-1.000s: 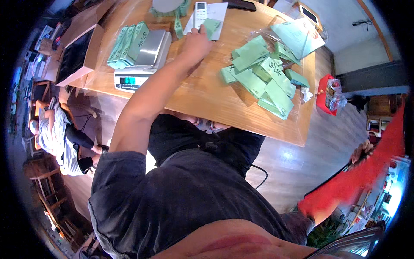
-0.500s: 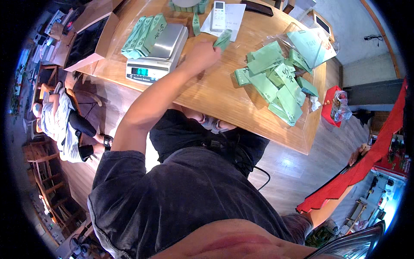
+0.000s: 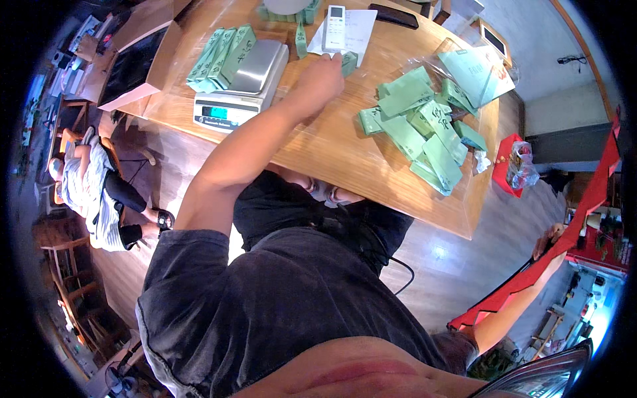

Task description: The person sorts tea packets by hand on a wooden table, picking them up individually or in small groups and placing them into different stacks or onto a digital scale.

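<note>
My left hand (image 3: 320, 83) is closed on a small green paper packet (image 3: 348, 63), over the table just below a white remote control (image 3: 336, 30). Left of it stands a digital scale (image 3: 255, 79), with several long green packets (image 3: 222, 58) laid side by side on its pan. To the right lies a loose heap of green packets (image 3: 424, 129), some with dark handwriting. My right hand (image 3: 549, 240) is far out at the right, off the table, beside a long red jagged-edged strip (image 3: 524, 285). That strip partly covers the arm, and the fingers are too small to read.
A written sheet (image 3: 361, 33) lies under the remote; a dark case (image 3: 395, 16) is at the far edge. An open cardboard box (image 3: 142, 69) adjoins the table's left. A red container (image 3: 509, 166) with plastic bags stands past the right edge. Someone sits on a chair (image 3: 109, 192) at left.
My left hand has drawn slightly up with the green packet, nearer the remote control. My right hand has shifted a little, and the red strip looks narrower.
</note>
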`<state>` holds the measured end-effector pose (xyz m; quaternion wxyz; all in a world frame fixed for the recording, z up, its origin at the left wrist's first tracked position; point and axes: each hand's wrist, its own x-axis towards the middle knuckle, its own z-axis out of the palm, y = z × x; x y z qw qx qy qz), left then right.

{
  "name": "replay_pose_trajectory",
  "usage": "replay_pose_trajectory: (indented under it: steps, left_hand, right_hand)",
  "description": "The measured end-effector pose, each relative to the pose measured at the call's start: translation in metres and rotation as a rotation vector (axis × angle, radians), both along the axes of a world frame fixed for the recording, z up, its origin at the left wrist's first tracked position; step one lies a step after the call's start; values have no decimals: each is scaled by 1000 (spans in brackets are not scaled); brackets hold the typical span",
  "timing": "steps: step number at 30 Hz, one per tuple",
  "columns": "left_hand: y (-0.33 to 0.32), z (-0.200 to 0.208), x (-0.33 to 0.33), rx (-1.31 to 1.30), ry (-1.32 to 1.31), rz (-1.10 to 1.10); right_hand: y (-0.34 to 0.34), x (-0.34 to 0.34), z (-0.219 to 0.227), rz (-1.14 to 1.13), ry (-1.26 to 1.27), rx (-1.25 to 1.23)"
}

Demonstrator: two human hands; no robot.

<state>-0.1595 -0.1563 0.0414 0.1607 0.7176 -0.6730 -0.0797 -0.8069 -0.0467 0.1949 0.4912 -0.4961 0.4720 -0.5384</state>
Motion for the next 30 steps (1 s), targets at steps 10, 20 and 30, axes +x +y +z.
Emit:
replay_pose_trajectory:
  steps: [10,20,30]
  left_hand:
    - [57,82,66,-187,-120,226]
    - [64,72,112,-90,-440,246]
    - [62,75,119,-291,-597,244]
  right_hand:
    - [8,35,-8,-198,120,-111]
    - [-5,24,-19,-92,48,-77]
    - [6,5,-19,28,25,7]
